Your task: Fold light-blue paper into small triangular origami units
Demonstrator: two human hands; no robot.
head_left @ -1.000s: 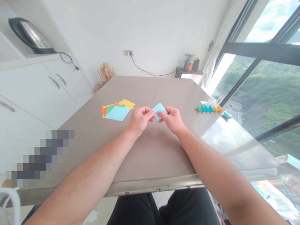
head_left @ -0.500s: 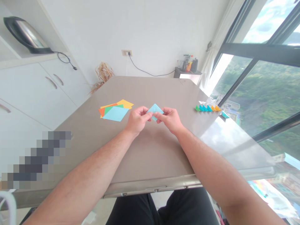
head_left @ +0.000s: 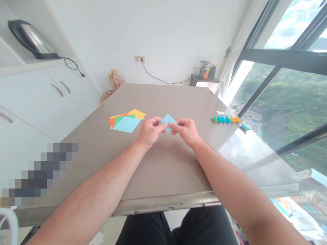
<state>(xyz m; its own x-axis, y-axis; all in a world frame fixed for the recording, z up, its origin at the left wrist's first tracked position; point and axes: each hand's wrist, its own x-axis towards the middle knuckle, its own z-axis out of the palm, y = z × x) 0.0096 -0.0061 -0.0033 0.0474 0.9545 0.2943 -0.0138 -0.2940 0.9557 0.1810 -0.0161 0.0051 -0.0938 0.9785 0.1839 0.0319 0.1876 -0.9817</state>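
Both hands pinch a small light-blue folded paper, a diamond with a crease down its middle, held over the table. My left hand grips its left side, thumb on top. On the opposite side, my right hand pinches it the same way, and the two thumb tips almost meet at the centre. Fingertips beneath the paper are partly hidden. Left of my left hand lies a fanned pile of coloured paper sheets, light blue on top, with green, orange and yellow showing under it.
At the table's right side stands a row of small folded paper pieces in green, blue and orange. A separate blue folded piece lies near the window edge. A kettle sits on the left shelf.
The paper's folded diamond has shifted very slightly left between my fingers. Both hands keep their pinch, and the view has tilted a little.
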